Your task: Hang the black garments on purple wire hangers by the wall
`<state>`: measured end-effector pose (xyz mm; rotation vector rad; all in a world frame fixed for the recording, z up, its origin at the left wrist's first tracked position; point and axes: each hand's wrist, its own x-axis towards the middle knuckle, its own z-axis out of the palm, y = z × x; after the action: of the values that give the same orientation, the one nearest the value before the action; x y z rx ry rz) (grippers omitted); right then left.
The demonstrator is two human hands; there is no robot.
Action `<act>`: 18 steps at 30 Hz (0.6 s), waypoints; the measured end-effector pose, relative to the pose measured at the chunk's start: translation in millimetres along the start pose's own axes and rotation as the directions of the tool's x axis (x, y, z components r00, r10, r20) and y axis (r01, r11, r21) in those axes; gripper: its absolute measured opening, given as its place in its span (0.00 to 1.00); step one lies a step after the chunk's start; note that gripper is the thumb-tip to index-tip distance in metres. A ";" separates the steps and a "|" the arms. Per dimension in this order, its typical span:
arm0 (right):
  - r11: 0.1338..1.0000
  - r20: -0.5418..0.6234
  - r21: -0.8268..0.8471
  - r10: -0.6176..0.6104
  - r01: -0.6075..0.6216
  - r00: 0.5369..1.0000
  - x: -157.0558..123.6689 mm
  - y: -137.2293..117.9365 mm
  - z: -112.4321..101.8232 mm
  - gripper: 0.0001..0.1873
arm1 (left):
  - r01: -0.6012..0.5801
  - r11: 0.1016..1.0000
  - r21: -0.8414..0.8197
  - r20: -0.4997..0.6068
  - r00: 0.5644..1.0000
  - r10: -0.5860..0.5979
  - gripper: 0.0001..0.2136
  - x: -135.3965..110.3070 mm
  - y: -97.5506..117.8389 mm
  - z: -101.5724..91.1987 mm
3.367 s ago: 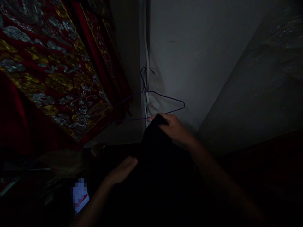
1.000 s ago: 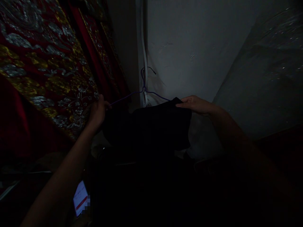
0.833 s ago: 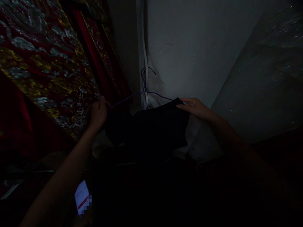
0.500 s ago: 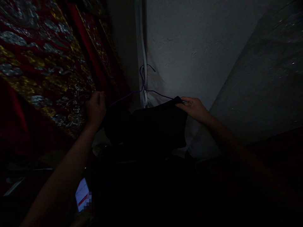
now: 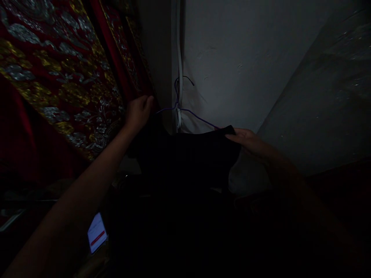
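Hanger (image 5: 194,114) is carrying a black garment (image 5: 188,162). Left hand (image 5: 139,111) is gripping one shoulder, right hand (image 5: 249,141) is pinching the other.

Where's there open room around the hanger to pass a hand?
Bare wall between the white cord and the grey panel, above the right hand holding the black garment, is open. Crowded at the left hand: embroidered cloth hangs close beside the hanger.

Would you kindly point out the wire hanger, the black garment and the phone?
wire hanger (image 5: 199,118): head view, right sloping arm.
black garment (image 5: 188,154): head view, front panel.
phone (image 5: 97,233): head view, lit screen.
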<state>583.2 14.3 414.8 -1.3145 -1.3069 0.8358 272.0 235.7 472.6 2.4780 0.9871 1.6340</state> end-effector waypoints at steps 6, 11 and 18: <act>0.980 0.156 -0.002 0.195 -0.197 0.968 9.8 -18.4 -30.8 0.20 | 0.047 0.995 -0.084 0.088 0.995 -0.039 0.20 -21.9 -10.6 16.8; 0.971 0.127 -0.009 0.237 -0.238 0.963 23.5 -26.8 -41.1 0.19 | -0.029 0.999 0.016 0.101 0.995 0.027 0.22 -28.7 -2.8 13.6; 0.970 0.165 -0.041 0.243 -0.239 0.956 34.9 -20.8 -38.0 0.20 | -0.065 0.998 0.006 0.149 0.987 0.063 0.26 -22.7 -9.4 -0.1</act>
<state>620.3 37.5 449.1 -1.4650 -1.3037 1.1265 261.5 231.7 450.7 2.6197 0.9103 1.4374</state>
